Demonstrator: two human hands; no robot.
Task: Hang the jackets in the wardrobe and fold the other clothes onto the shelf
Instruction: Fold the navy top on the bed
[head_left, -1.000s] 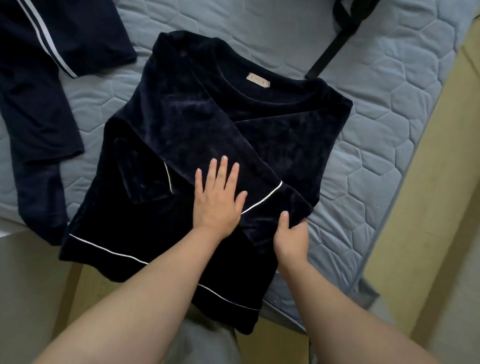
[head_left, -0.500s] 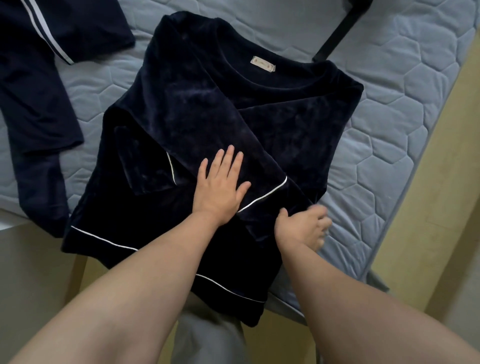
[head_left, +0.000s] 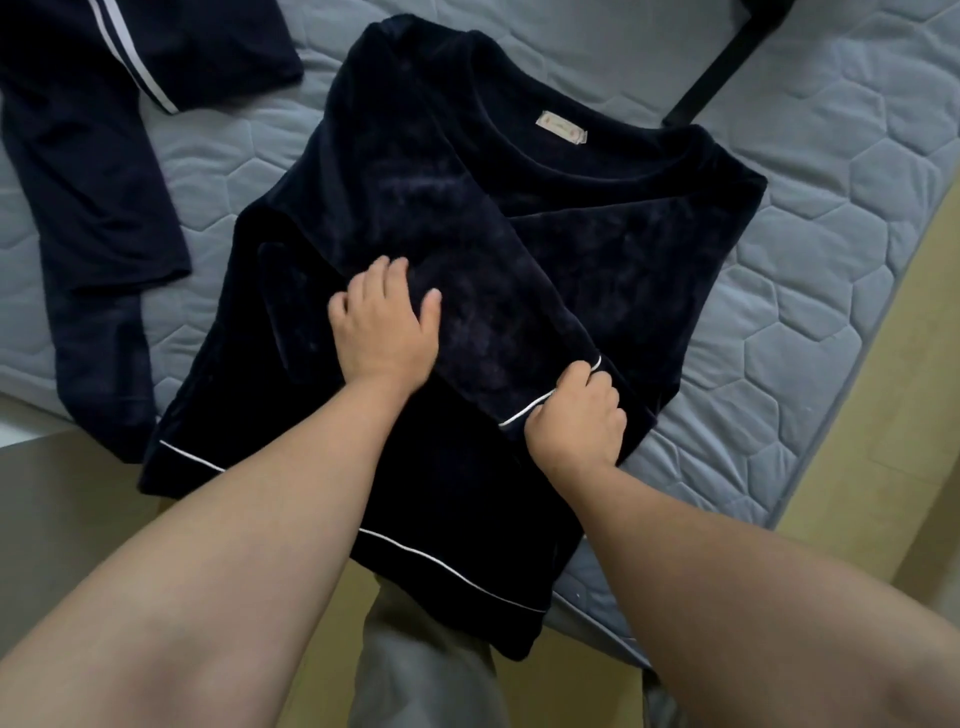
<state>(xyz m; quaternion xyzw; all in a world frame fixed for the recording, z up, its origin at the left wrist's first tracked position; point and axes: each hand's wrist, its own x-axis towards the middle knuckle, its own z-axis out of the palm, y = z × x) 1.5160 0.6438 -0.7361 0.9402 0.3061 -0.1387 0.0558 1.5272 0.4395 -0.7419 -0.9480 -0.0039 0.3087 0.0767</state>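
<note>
A: Any change at the left hand (head_left: 382, 322) from half a second back?

B: Yes. Flat and fanned then; now humped, fingers bent down into the folded sleeve (head_left: 467, 249) of the dark navy velvet top (head_left: 623, 270) with white piping. Cannot tell whether pinching fabric or only pressing.

A: And the right hand (head_left: 574, 421)?

B: Blurred beside the cuff then, fingers loose. Now clamped on the cuff, thumb and fingers pinching right at the piping line.

A: Whereabouts, the top?

B: Same place: spread flat on the pale grey quilted mattress (head_left: 831, 312), hem draped over the near edge above grey trousers (head_left: 415, 675).

A: Pointing which way?

B: Neck away from the person, leaning right, beige label (head_left: 561, 127) at the far end. Long axis from collar far-right to hem near-left. Sleeve laid slantwise across the chest, shoulder far-left, cuff near-right.

A: Neighbours?

B: Close on the left, another dark navy garment with white stripes (head_left: 104, 156); beyond the right shoulder, a black strap (head_left: 717, 67).
</note>
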